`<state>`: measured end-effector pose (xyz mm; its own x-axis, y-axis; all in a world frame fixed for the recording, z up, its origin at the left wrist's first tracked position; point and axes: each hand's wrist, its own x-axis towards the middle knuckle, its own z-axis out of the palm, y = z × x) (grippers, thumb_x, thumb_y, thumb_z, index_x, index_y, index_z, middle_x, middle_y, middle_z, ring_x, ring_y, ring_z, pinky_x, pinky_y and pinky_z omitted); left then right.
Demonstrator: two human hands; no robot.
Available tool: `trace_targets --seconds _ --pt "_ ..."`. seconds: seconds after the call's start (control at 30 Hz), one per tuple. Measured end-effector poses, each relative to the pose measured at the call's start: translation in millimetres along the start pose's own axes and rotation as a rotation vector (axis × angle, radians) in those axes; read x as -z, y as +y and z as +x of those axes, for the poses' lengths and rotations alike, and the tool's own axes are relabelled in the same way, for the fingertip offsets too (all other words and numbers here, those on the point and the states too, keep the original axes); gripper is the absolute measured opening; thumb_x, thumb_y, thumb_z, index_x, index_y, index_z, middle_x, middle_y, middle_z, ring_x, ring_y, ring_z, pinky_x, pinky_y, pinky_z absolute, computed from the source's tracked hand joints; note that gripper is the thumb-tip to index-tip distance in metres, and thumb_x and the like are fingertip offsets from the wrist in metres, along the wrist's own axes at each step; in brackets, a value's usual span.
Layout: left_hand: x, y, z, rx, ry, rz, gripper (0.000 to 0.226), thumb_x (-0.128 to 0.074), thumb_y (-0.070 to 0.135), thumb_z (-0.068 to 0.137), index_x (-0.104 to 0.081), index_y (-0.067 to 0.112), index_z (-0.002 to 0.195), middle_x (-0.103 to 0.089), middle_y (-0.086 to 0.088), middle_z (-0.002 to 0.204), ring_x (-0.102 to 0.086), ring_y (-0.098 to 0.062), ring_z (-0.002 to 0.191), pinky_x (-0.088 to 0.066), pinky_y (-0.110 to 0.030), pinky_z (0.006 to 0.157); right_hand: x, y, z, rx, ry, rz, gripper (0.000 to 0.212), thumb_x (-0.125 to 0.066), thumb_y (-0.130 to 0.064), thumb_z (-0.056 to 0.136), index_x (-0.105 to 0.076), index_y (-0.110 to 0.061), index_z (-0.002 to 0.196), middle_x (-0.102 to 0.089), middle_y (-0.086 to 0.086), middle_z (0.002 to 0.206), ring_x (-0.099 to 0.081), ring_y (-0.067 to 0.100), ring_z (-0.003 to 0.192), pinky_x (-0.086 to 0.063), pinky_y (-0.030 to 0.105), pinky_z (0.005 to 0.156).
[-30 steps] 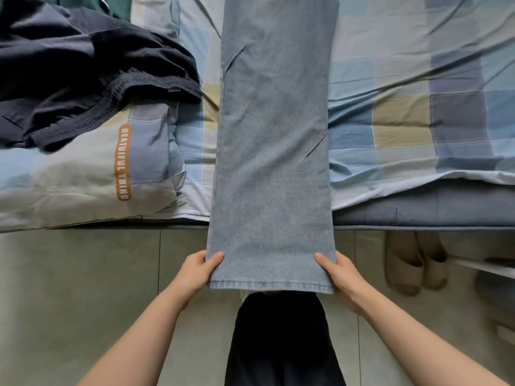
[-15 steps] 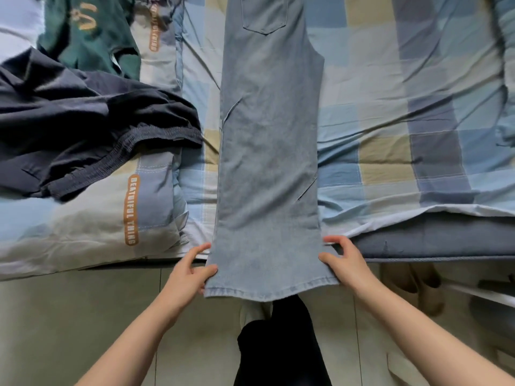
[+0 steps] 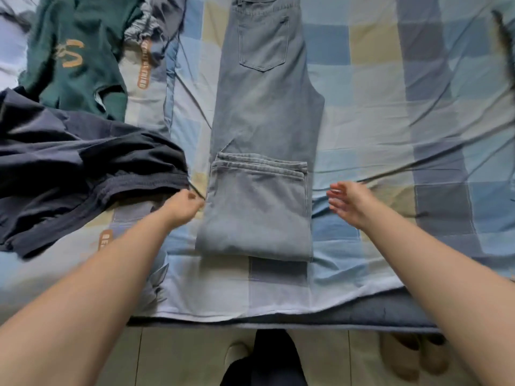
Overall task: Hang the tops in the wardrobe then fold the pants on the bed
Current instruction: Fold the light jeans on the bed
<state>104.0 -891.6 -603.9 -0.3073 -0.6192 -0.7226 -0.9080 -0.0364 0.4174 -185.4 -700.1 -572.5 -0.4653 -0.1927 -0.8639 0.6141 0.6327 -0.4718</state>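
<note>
Light blue jeans lie lengthwise in the middle of the checked bed, back pocket up. Their leg ends are folded up over the thighs, with the hems across the middle and the fold near the bed's front edge. My left hand sits at the left edge of the folded part, fingers loosely curled with nothing in them. My right hand hovers just right of the jeans, fingers spread and relaxed. Dark navy pants lie crumpled at the left. A green top lies behind them.
A grey bunched garment and a quilt with an orange label lie at the back left. Beige slippers stand on the tiled floor under the bed's front edge. My dark trouser legs are at the bottom.
Both hands carried the jeans' leg ends up from over the floor and laid them on the thighs, then let go. The view moved forward over the bed.
</note>
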Motion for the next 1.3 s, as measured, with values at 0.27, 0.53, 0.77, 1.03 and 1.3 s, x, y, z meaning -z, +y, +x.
trace_targets --seconds 0.27,0.53,0.77,1.03,1.3 --pt "-79.1 -61.6 -24.5 0.152 0.044 -0.166 0.018 -0.07 0.014 0.086 -0.058 0.003 0.097 -0.06 -0.009 0.089 -0.057 -0.024 0.082 -0.046 -0.033 0.075 -4.1 120.0 9.9 -0.172 -0.139 -0.287 0.015 -0.058 -0.023 0.094 -0.055 -0.016 0.107 -0.058 0.005 0.09 -0.052 0.017 0.075 -0.043 0.027 0.068" --pt "-86.6 -88.5 -39.8 0.149 -0.008 -0.35 0.023 -0.066 0.025 0.091 -0.059 0.008 0.078 -0.044 -0.008 0.073 -0.04 -0.017 0.072 -0.029 -0.031 0.067 2.9 166.8 1.8 -0.096 -0.128 -0.253 0.019 -0.059 -0.025 0.094 -0.061 -0.013 0.08 -0.06 0.005 0.087 -0.057 0.015 0.09 -0.046 0.034 0.078" --pt "-96.3 -83.6 -55.2 0.311 0.086 -0.695 0.042 -0.069 0.02 0.09 -0.039 0.016 0.061 -0.038 -0.006 0.065 -0.047 -0.021 0.076 -0.053 -0.039 0.084 -2.7 172.3 -7.5 -0.081 0.01 0.057 0.021 -0.065 -0.021 0.09 -0.06 -0.001 0.085 -0.057 0.012 0.086 -0.056 0.023 0.084 -0.053 0.029 0.071" --pt "-79.6 -77.3 -76.3 0.252 0.092 -0.774 0.034 -0.075 -0.001 0.08 -0.044 0.012 0.078 -0.052 -0.009 0.069 -0.059 -0.02 0.067 -0.06 -0.025 0.066 4.6 170.1 -33.8 -0.021 -0.018 0.069 0.012 -0.057 0.0 0.092 -0.062 -0.005 0.101 -0.066 0.009 0.091 -0.06 0.021 0.082 -0.051 0.03 0.074" --pt "-99.8 -134.8 -150.2 0.3 -0.245 -0.408 0.014 -0.075 0.002 0.081 -0.063 -0.003 0.084 -0.062 -0.009 0.069 -0.052 -0.018 0.071 -0.044 -0.028 0.062 49.6 212.9 -99.8 -0.318 -0.163 -0.377 0.006 -0.06 -0.01 0.092 -0.065 -0.008 0.094 -0.057 0.011 0.083 -0.051 0.017 0.078 -0.049 0.029 0.066"
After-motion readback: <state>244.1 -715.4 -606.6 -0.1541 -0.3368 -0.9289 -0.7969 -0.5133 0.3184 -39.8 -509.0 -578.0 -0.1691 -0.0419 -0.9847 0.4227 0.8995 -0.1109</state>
